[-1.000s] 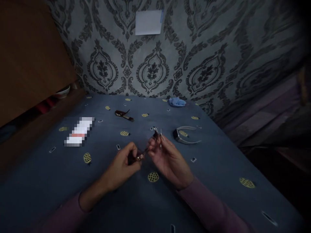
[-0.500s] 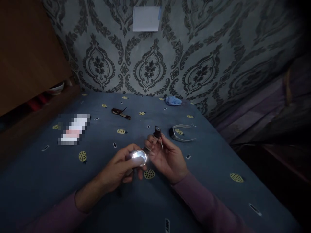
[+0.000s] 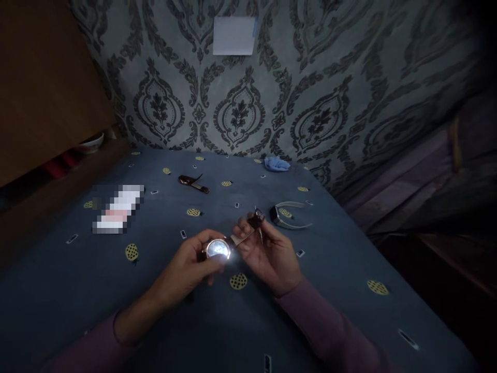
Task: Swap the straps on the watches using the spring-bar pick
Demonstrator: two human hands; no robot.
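Note:
A wristwatch (image 3: pixel 218 249) with a round, brightly shining face and a dark brown strap is held above the table between both hands. My left hand (image 3: pixel 190 264) grips the case, its thumb at the lower edge of the face. My right hand (image 3: pixel 272 254) pinches the buckle end of the strap, with the strap stretched toward it and its pale underside showing. Just beyond the right hand lies a smartwatch (image 3: pixel 276 213) with a light band curved open. Farther back, another brown-strapped watch (image 3: pixel 194 183) rests on the cloth.
The table has a blue cloth (image 3: pixel 155 290) printed with yellow pineapples. A pixelated pale object (image 3: pixel 120 210) lies at the left. Near the wall is a crumpled blue cloth (image 3: pixel 277 164). A wooden cabinet (image 3: pixel 50 77) stands at the left, and a white sheet (image 3: pixel 234 36) hangs on the patterned wall.
The watch face has tilted and shifted slightly left, and the left thumb has slid off its middle to the lower edge. More of the strap shows between the hands.

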